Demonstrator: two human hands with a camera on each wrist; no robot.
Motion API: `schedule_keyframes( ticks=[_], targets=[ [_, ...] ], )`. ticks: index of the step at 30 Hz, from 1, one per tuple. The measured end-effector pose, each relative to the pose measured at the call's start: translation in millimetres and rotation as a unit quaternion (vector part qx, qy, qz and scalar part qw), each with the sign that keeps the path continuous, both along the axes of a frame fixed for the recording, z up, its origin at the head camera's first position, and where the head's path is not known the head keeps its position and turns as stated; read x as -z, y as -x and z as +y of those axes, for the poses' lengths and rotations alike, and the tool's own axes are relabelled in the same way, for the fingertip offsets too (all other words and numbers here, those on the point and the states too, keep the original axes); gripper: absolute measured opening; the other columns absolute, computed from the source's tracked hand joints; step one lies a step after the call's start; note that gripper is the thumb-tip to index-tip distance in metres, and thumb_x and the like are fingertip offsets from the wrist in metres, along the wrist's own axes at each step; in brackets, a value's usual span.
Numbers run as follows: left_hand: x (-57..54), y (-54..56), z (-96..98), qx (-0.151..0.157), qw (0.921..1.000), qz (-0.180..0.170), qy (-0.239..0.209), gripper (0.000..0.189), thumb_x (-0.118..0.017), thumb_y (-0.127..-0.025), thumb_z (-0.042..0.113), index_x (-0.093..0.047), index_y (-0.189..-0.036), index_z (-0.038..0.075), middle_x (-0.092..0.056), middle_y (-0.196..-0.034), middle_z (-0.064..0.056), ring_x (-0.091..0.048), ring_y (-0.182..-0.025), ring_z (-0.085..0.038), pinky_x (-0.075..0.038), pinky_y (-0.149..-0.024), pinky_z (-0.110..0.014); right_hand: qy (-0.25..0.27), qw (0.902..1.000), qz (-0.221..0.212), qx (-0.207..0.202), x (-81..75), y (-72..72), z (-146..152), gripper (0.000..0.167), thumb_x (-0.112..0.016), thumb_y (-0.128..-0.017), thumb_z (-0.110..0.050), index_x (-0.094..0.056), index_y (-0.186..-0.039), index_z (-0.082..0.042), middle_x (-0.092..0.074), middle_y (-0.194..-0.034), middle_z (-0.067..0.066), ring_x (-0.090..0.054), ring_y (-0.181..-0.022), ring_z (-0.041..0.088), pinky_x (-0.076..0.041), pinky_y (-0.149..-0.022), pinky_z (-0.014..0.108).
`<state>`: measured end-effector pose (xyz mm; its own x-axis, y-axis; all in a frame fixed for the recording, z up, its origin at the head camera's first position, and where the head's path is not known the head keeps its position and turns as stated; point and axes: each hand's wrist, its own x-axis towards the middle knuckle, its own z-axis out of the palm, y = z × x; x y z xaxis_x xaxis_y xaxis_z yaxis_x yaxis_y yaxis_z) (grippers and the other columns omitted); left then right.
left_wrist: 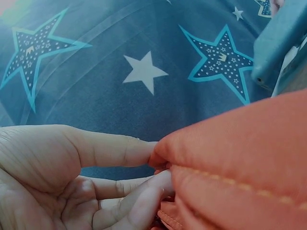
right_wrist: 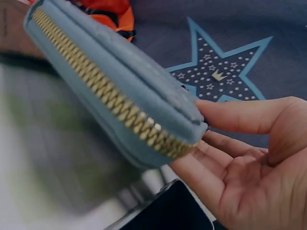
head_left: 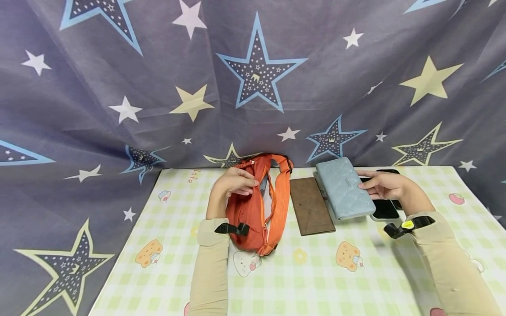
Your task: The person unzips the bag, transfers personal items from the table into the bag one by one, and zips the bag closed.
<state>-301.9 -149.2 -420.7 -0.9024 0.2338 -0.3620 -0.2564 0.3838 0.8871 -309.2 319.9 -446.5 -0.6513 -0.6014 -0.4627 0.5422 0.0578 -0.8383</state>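
Note:
An orange-red waist bag (head_left: 245,210) lies on the table with its long zipper open, showing a grey lining. My left hand (head_left: 236,182) pinches the fabric at the edge of that opening; the left wrist view shows thumb and fingers on the bag's edge (left_wrist: 230,158). My right hand (head_left: 381,185) holds a light blue quilted wallet (head_left: 345,188) by its right end, thumb on top and fingers beneath. A gold zipper runs along the wallet's side (right_wrist: 105,91) in the right wrist view, where the wallet is raised and tilted.
A flat brown wallet-like piece (head_left: 312,206) lies between the bag and the blue wallet. Dark-screened phones (head_left: 385,210) lie under and behind my right hand, partly hidden. A star-patterned curtain (head_left: 257,131) hangs behind the checked tablecloth (head_left: 276,289).

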Motion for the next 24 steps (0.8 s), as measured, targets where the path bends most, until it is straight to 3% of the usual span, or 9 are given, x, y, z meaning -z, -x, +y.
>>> schedule_keyframes(
  ticks=[2, 6, 14, 24],
  targets=[
    [-0.4, 0.2, 1.3, 0.001, 1.0000, -0.001, 0.001, 0.040, -0.071, -0.094, 0.008, -0.064, -0.131, -0.006, -0.077, -0.101, -0.012, -0.068, -0.062, -0.005, -0.062, -0.065, -0.023, 0.054, 0.9984, -0.008, -0.013, 0.6, 0.1, 4, 0.051, -0.042, -0.106, 0.005, -0.069, -0.121, -0.035, -0.074, -0.114, 0.002, -0.074, -0.104, 0.018, -0.060, -0.090, 0.031],
    [-0.5, 0.3, 2.3, 0.001, 1.0000, -0.003, 0.002, 0.040, -0.071, -0.095, 0.008, -0.063, -0.131, -0.006, -0.076, -0.104, -0.012, -0.068, -0.062, -0.005, -0.062, -0.067, -0.024, 0.098, 0.9950, -0.005, -0.017, 0.1, -1.6, 2, 0.051, -0.041, -0.106, 0.007, -0.069, -0.124, -0.031, -0.073, -0.116, 0.003, -0.073, -0.105, 0.020, -0.060, -0.091, 0.031],
    [1.4, 0.6, 1.3, -0.003, 1.0000, -0.008, 0.003, 0.038, -0.071, -0.095, 0.009, -0.065, -0.130, -0.003, -0.075, -0.091, -0.006, -0.068, -0.062, -0.006, -0.063, -0.071, -0.028, 0.147, 0.9885, 0.004, -0.035, -0.8, -3.8, -17, 0.053, -0.035, -0.106, 0.008, -0.065, -0.129, -0.029, -0.073, -0.117, 0.003, -0.073, -0.104, 0.018, -0.060, -0.091, 0.032],
    [-1.2, 1.0, 0.7, -0.010, 0.9999, -0.001, -0.005, 0.038, -0.071, -0.094, 0.007, -0.064, -0.129, -0.006, -0.076, -0.104, -0.013, -0.068, -0.062, -0.006, -0.062, -0.066, -0.024, 0.184, 0.9815, 0.036, -0.038, -16.2, -0.4, -51, 0.052, -0.034, -0.106, 0.008, -0.062, -0.135, -0.026, -0.073, -0.120, 0.004, -0.073, -0.103, 0.019, -0.061, -0.090, 0.032]
  ],
)
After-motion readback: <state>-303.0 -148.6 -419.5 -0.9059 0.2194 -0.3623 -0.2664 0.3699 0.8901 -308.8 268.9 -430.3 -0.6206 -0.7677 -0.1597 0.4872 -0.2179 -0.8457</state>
